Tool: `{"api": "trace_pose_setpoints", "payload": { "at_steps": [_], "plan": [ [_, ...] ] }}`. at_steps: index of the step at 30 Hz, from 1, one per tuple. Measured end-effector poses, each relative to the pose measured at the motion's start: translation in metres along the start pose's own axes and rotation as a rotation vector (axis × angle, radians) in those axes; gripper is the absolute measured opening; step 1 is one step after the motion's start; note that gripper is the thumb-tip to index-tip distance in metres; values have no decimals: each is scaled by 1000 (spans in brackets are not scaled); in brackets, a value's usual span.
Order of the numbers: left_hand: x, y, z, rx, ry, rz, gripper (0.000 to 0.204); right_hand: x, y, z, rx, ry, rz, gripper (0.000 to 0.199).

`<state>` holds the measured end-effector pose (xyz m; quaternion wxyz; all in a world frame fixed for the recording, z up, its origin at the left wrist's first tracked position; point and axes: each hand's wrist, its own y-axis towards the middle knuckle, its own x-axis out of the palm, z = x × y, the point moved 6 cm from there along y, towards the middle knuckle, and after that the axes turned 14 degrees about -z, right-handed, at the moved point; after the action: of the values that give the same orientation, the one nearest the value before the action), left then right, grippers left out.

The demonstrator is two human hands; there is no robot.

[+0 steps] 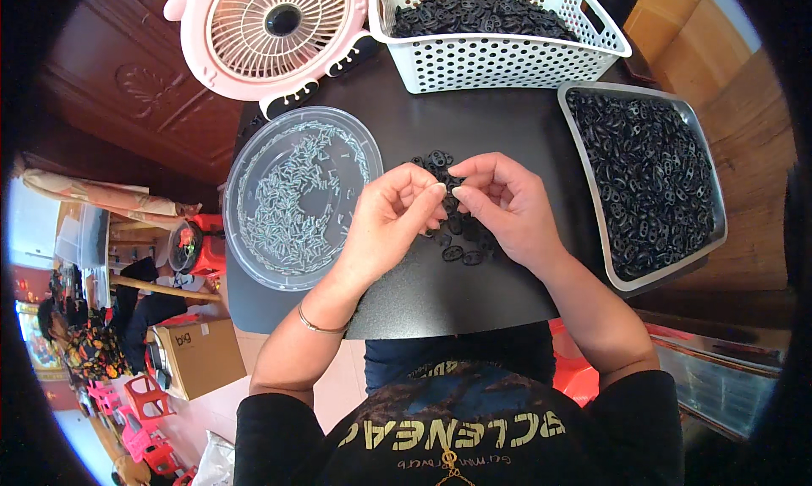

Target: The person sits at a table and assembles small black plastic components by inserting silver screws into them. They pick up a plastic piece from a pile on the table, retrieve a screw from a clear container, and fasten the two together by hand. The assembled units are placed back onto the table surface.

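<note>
My left hand and my right hand meet over the dark table, thumb and forefinger of each pinched together. Between the fingertips of my right hand shows part of a small black plastic piece. What my left fingertips pinch is hidden by the thumb and finger. Below and behind my hands lies a loose heap of black oval pieces with two holes. Left of my left hand stands a round clear plastic tub, with many small silvery screw-like pins in it.
A grey-rimmed tray full of black oval pieces stands at the right. At the back are a white perforated basket of black pieces and a pink fan. A cardboard box and red stools are on the floor, left.
</note>
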<state>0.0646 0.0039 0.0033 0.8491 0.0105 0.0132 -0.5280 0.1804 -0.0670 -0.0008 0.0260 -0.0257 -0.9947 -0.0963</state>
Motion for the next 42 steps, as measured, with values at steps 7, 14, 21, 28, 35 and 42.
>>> {"api": "trace_pose_setpoints", "payload": {
  "at_steps": [7,14,21,28,35,42],
  "plan": [
    [2,-1,3,13,-30,-21,6,0,2,6,23,56,-40,16],
    [6,-3,15,37,398,17,11,-11,2,-1,-6,17,75,14],
    [24,-5,22,238,985,-155,22,-21,2,-2,-38,-7,158,14],
    [24,-6,18,210,1032,-129,23,-17,3,0,-18,-5,115,13],
    [22,-5,17,226,988,-116,21,-14,3,1,-4,21,76,14],
    [11,-2,14,5,676,-83,16,-15,1,1,31,13,82,14]
  ]
}}
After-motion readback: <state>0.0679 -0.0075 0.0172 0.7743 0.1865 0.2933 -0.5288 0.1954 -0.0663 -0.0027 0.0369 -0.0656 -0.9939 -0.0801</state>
